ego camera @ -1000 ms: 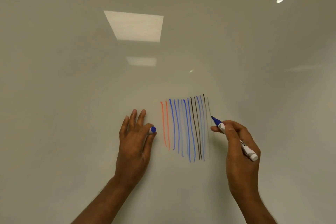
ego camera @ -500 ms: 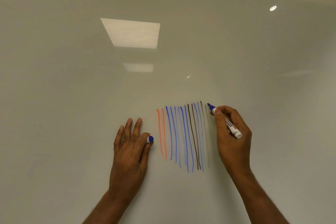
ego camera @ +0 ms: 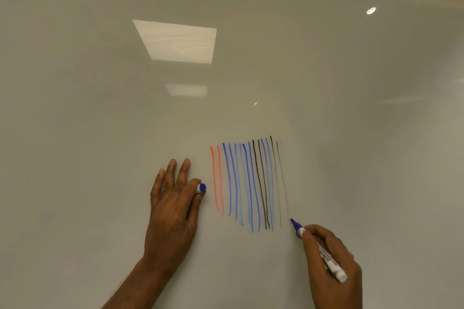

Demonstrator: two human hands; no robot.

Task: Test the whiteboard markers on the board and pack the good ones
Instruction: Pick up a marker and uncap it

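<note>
Right hand drops from stripe tops to bottom, gripping slim white marker, blue tip just right of stripes. Left hand flat on glossy board, pinching blue cap.

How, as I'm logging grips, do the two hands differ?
The left hand lies mostly flat on the board; the right hand is curled. The left hand pinches only a blue cap; the right hand grips the uncapped marker, tip at the board. Both hold something.
</note>
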